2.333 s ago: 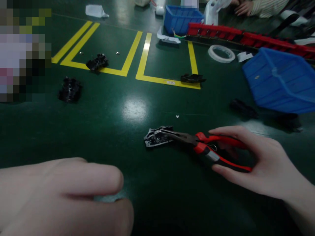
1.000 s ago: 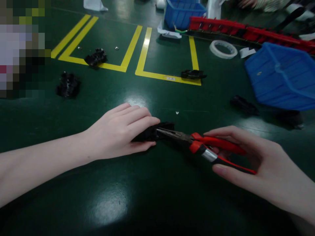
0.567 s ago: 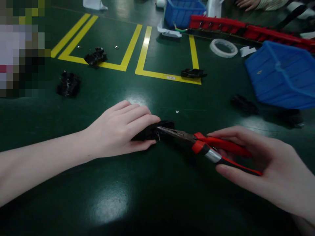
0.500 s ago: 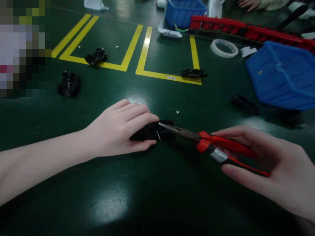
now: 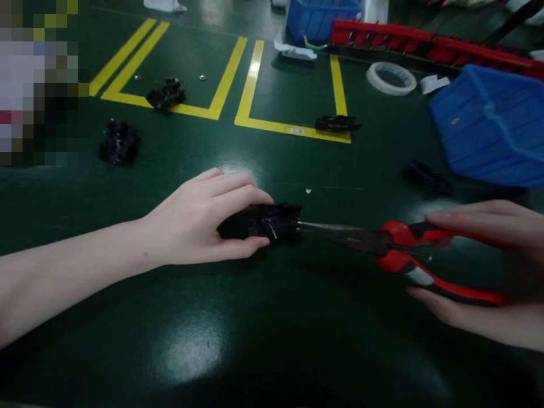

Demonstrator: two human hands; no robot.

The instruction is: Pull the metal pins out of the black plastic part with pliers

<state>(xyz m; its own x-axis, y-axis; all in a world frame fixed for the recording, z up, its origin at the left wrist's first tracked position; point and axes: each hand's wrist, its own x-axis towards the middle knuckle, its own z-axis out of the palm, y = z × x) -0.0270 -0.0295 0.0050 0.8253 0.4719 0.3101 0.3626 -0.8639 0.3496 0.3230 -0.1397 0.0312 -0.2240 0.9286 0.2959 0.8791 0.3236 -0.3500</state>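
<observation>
My left hand grips a small black plastic part against the green tabletop, thumb on its near side and fingers on its far side. A thin silvery pin or wire shows on top of the part; its left end is hidden by the hand. My right hand is closed around the red-and-black handles of long-nose pliers. The pliers lie nearly level, their tips at the right end of the black part. Whether the tips hold anything is too small to tell.
More black plastic parts lie at left, on the yellow tape, and at right. A blue bin, a roll of tape, a red rack and another blue bin stand farther back.
The pliers have moved right and turned more level, their tips going from beside my left fingertips to the part's right end. Their handles have spread wider. My left hand stays nearly in place.
</observation>
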